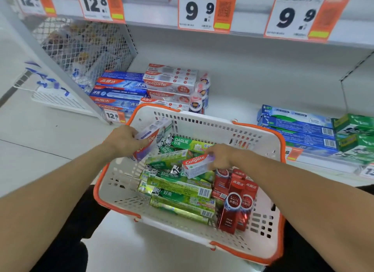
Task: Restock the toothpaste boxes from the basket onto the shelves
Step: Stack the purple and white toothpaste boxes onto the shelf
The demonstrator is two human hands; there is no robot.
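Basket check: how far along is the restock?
Done: blue and white Colgate boxes sit stacked on the shelf, with blue-green boxes further right. In hand: the left hand holds a white-purple Colgate 360 box; the right hand pinches a small white Colgate box. Left: the white, orange-rimmed plastic basket holds many green Darlie boxes and red boxes.

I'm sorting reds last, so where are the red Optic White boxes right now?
In the head view, the red Optic White boxes stand at the basket's right end, beside the green Darlie boxes and just below the right hand.
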